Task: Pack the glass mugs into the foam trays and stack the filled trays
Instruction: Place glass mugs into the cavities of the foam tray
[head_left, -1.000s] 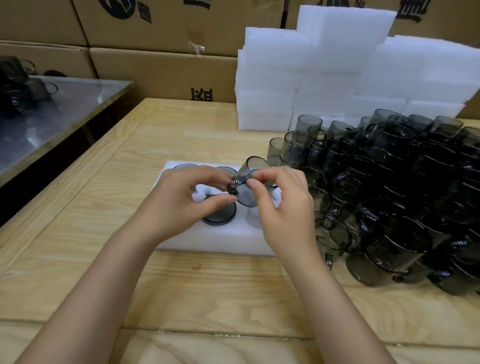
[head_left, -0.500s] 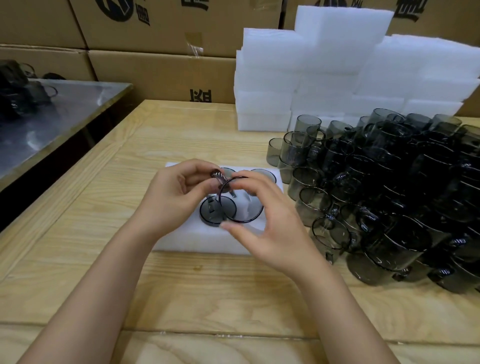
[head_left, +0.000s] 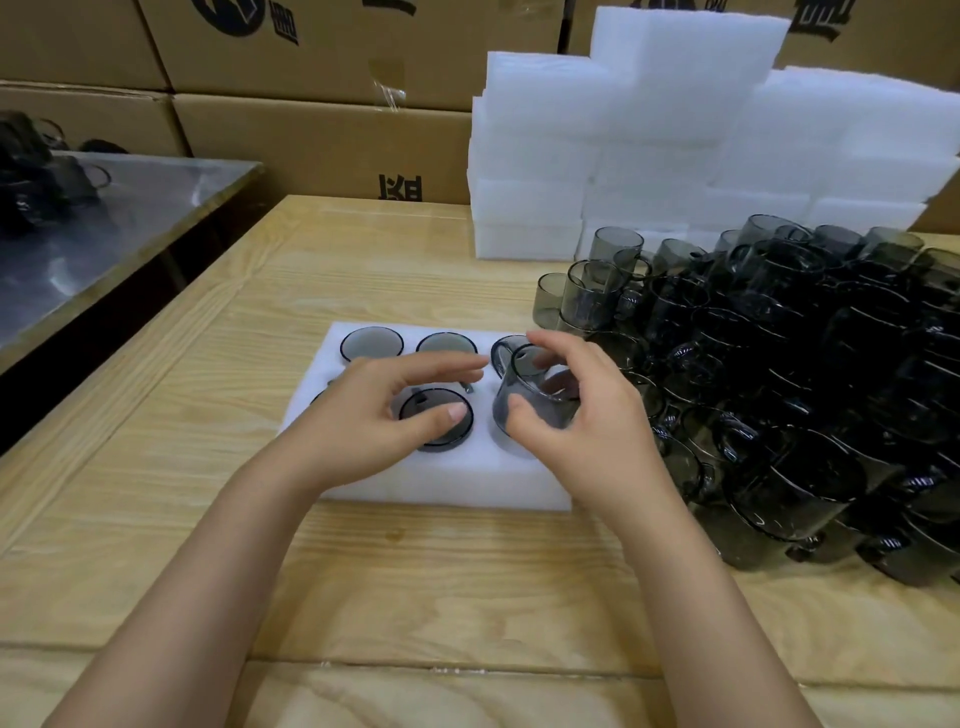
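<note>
A white foam tray (head_left: 447, 480) lies on the wooden table (head_left: 363, 582) with several smoky glass mugs sunk in its holes. My right hand (head_left: 587, 421) grips a grey glass mug (head_left: 530, 397) over the tray's front right hole, tilted, its rim toward me. My left hand (head_left: 374, 421) hovers over the tray with fingers stretched out and the thumb tip on the rim of the front middle mug (head_left: 436, 415). It hides the front left hole. Two seated mugs (head_left: 371, 344) show at the tray's back row.
A dense pile of loose grey mugs (head_left: 779, 374) fills the table's right side. Stacks of white foam trays (head_left: 675, 135) stand behind it. Cardboard boxes (head_left: 322, 130) line the back. A metal table (head_left: 104, 223) with dark mugs stands at the left.
The mug held between both hands has passed fully to my right hand and moved right, down toward the front right hole. My left hand let go and spread flat over the tray.
</note>
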